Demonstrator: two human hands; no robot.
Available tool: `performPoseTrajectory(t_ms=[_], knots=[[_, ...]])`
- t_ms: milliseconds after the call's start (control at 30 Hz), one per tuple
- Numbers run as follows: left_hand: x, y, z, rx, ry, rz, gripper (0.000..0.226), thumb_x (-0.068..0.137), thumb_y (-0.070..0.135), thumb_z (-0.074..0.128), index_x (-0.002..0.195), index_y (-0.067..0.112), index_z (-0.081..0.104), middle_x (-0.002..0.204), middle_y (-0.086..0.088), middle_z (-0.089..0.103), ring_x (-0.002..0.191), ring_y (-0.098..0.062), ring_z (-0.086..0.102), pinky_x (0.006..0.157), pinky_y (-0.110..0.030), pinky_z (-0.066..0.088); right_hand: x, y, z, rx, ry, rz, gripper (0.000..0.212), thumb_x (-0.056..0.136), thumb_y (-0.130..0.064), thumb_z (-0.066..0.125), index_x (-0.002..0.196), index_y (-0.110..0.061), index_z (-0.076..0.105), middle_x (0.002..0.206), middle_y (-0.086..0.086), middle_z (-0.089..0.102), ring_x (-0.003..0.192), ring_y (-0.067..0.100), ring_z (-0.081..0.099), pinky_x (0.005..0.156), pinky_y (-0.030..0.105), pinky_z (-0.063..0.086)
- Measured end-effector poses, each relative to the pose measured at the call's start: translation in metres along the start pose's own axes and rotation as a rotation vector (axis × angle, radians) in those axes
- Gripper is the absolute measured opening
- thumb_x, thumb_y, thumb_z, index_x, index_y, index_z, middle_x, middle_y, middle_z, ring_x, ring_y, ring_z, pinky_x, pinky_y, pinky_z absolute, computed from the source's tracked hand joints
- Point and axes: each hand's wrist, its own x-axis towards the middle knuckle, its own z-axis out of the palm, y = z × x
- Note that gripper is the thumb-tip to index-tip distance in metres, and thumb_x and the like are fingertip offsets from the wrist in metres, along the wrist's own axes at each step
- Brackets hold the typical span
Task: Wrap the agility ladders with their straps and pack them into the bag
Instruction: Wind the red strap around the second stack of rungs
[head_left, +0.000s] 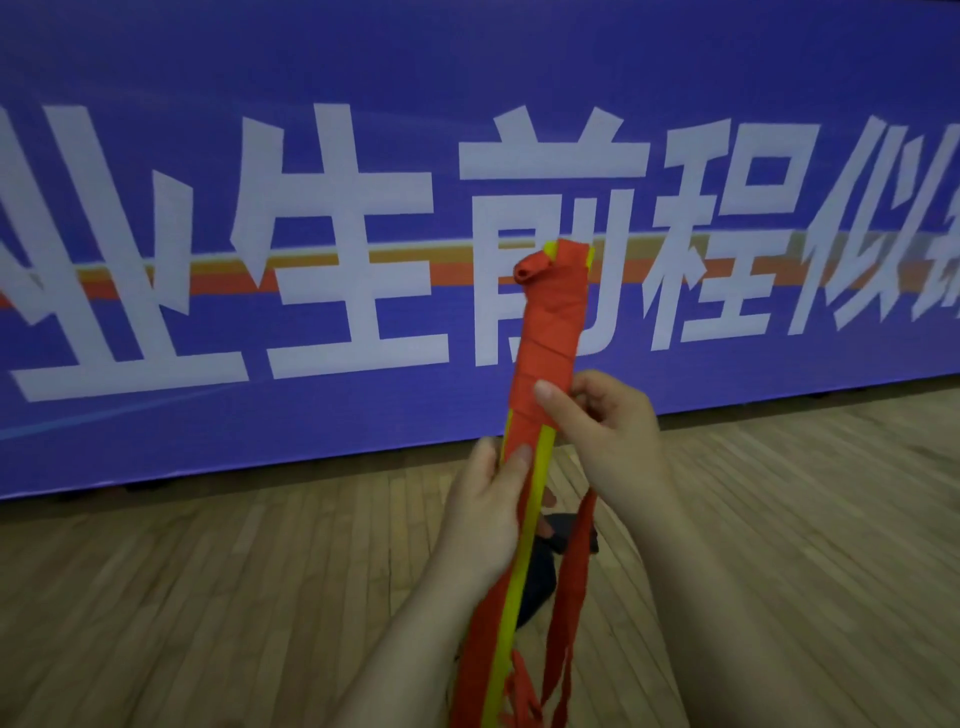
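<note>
One ladder bundle (550, 322) in left hand (488, 512) and right hand (613, 436).

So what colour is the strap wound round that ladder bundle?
Red-orange strap, over yellow rungs; head view.

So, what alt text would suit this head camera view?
Two hands hold a yellow ladder bundle upright, its upper half wound in red strap: the left hand grips it low, the right hand holds the strap. Behind, a dark bag, wooden floor, blue banner.
</note>
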Motion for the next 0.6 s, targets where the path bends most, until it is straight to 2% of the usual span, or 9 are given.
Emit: performPoseTrajectory(t_ms=[67, 133, 267, 333, 400, 433, 500, 533, 600], knots=[[0.004, 0.003, -0.008, -0.125, 0.076, -0.018, 0.022, 0.098, 0.019, 0.043, 0.08, 0.009, 0.051, 0.055, -0.01, 0.059, 0.039, -0.021, 0.052, 0.042, -0.027, 0.043, -0.006, -0.001, -0.003, 0.123, -0.12, 0.016, 0.015, 0.091, -0.016, 0.06, 0.077, -0.011, 0.066, 0.056, -0.003, 0.061, 0.053, 0.001, 0.055, 0.053, 0.016, 0.044], [0.005, 0.009, -0.015, -0.197, 0.073, -0.056, 0.023, 0.097, 0.019, 0.044, 0.079, 0.008, 0.051, 0.052, -0.011, 0.057, 0.036, -0.021, 0.049, 0.039, -0.024, 0.039, -0.01, 0.001, -0.009, 0.132, -0.158, 0.015, 0.017, 0.091, -0.011, 0.059, 0.076, -0.015, 0.066, 0.051, -0.014, 0.055, 0.048, -0.004, 0.048, 0.049, 0.007, 0.035], [0.004, 0.01, -0.02, -0.19, -0.023, -0.126, 0.024, 0.096, 0.022, 0.044, 0.079, 0.008, 0.053, 0.05, -0.013, 0.055, 0.036, -0.024, 0.047, 0.041, -0.025, 0.039, -0.009, 0.003, -0.017, 0.105, -0.175, 0.011, 0.01, 0.088, -0.02, 0.064, 0.079, -0.017, 0.067, 0.054, -0.011, 0.051, 0.047, -0.001, 0.041, 0.049, 0.016, 0.033], [0.003, 0.013, -0.023, -0.354, -0.197, -0.25, 0.029, 0.09, 0.029, 0.043, 0.073, 0.007, 0.05, 0.045, -0.011, 0.049, 0.031, -0.021, 0.042, 0.035, -0.02, 0.035, -0.009, 0.002, -0.016, 0.222, -0.236, 0.046, 0.008, 0.083, -0.027, 0.068, 0.089, -0.023, 0.069, 0.056, -0.005, 0.046, 0.044, 0.003, 0.035, 0.046, 0.018, 0.028], [0.002, 0.018, -0.023, -0.482, -0.446, -0.385, 0.035, 0.082, 0.036, 0.037, 0.069, 0.006, 0.048, 0.043, -0.008, 0.044, 0.026, -0.016, 0.038, 0.031, -0.015, 0.03, -0.01, 0.001, -0.016, 0.351, -0.396, 0.085, 0.026, 0.078, -0.033, 0.069, 0.103, -0.024, 0.069, 0.053, -0.007, 0.042, 0.044, 0.005, 0.031, 0.044, 0.02, 0.022], [0.002, 0.019, -0.022, -0.478, -0.524, -0.408, 0.039, 0.082, 0.038, 0.035, 0.069, 0.005, 0.05, 0.043, -0.008, 0.044, 0.027, -0.016, 0.038, 0.031, -0.015, 0.03, -0.01, -0.001, -0.015, 0.375, -0.435, 0.088, 0.027, 0.078, -0.032, 0.07, 0.103, -0.021, 0.07, 0.051, -0.01, 0.043, 0.043, 0.005, 0.032, 0.044, 0.02, 0.021], [0.004, 0.016, -0.019, -0.386, -0.515, -0.434, 0.048, 0.085, 0.045, 0.036, 0.07, 0.005, 0.058, 0.051, -0.01, 0.051, 0.035, -0.017, 0.044, 0.038, -0.018, 0.035, -0.009, -0.004, -0.012, 0.33, -0.306, 0.061, 0.013, 0.079, -0.022, 0.07, 0.089, -0.015, 0.071, 0.05, -0.006, 0.056, 0.045, 0.003, 0.048, 0.047, 0.014, 0.034], [0.004, 0.014, -0.016, -0.331, -0.436, -0.432, 0.053, 0.088, 0.05, 0.038, 0.072, 0.005, 0.061, 0.055, -0.011, 0.055, 0.04, -0.019, 0.049, 0.042, -0.021, 0.039, -0.007, -0.003, -0.009, 0.243, -0.169, 0.047, 0.009, 0.079, -0.022, 0.07, 0.083, -0.014, 0.07, 0.055, -0.001, 0.063, 0.051, 0.004, 0.055, 0.051, 0.015, 0.041], [0.002, 0.007, -0.01, -0.159, -0.244, -0.3, 0.053, 0.091, 0.053, 0.043, 0.082, 0.004, 0.06, 0.058, -0.01, 0.06, 0.046, -0.023, 0.056, 0.047, -0.027, 0.045, -0.006, 0.004, -0.002, 0.003, 0.042, 0.023, 0.018, 0.078, -0.029, 0.073, 0.075, -0.012, 0.069, 0.061, 0.007, 0.063, 0.056, 0.008, 0.054, 0.055, 0.024, 0.044]])
